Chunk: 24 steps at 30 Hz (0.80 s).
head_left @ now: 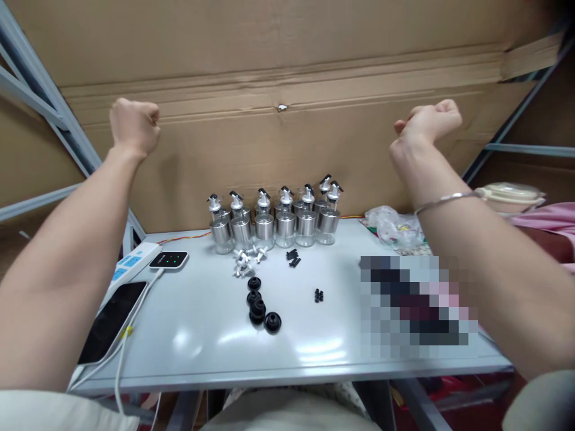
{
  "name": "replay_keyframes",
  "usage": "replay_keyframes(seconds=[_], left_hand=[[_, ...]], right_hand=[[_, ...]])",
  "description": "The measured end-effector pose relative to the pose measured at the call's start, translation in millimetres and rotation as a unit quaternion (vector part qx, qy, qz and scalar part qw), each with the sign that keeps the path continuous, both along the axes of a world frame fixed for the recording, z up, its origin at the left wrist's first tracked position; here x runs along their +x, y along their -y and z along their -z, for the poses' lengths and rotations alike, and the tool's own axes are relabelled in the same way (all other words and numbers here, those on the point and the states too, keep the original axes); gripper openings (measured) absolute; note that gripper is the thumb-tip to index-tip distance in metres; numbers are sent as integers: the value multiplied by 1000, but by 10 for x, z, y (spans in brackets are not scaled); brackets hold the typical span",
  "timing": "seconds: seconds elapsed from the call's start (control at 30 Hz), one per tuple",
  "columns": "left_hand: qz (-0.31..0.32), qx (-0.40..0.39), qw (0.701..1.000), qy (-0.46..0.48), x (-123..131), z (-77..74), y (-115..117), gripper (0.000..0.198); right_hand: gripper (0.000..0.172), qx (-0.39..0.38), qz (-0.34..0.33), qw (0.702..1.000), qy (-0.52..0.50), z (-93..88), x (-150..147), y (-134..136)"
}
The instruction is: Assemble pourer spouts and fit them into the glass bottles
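Above a grey table point(202, 335), the left hand point(135, 124) and right hand point(426, 123) are raised as closed fists, holding nothing, before cardboard point(287, 54). Well below them, seven spouted bottles point(285, 227) stand at the table's back. Four black caps point(257, 310) lie in front.

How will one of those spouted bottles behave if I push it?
Probably tippy: the bottles stand tall and packed together, so one may knock its neighbours. The clear lower part looks like glass, so likely fragile, and it may slide easily on the glossy table.
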<state>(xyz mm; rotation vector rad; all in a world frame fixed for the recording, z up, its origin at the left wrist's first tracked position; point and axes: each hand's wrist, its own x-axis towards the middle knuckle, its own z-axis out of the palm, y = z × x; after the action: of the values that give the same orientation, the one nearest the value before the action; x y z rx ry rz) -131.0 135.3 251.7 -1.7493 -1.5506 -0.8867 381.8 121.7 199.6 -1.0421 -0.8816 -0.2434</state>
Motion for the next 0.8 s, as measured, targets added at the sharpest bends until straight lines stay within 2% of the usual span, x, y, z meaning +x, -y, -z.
replay_keyframes(seconds=[0.03,0.07,0.13,0.2,0.23,0.3,0.4,0.47,0.57,0.67,0.8], left_hand=[[25,8,1000,2,72,41,-4,28],[57,7,998,8,153,93,-3,24],[130,21,991,11,341,230,42,21],[201,22,979,9,551,402,173,28],[235,31,972,10,655,499,272,30],[297,41,954,5,842,710,520,32],[396,7,917,-46,1035,1068,917,28],[450,-1,890,-79,1100,1327,1117,28],[488,54,869,-69,1127,1707,1243,29],[473,94,876,-26,1110,2028,1195,31],[459,77,885,21,1053,2320,1089,32]], right_hand=[[25,20,-9,997,-76,-24,-192,140],[26,47,-30,994,-92,-26,-398,297],[31,92,-95,991,-34,49,-823,630],[38,99,-176,979,31,232,-1219,934],[39,76,-220,970,64,355,-1390,1058],[37,-45,-300,941,149,641,-1660,1233],[33,-235,-382,846,287,1088,-1894,1318],[27,-304,-379,808,332,1351,-1974,1291],[15,-363,-326,795,360,1639,-2046,1202],[10,-383,-271,798,378,1795,-2112,1101],[10,-414,-234,790,386,1891,-2269,972]])
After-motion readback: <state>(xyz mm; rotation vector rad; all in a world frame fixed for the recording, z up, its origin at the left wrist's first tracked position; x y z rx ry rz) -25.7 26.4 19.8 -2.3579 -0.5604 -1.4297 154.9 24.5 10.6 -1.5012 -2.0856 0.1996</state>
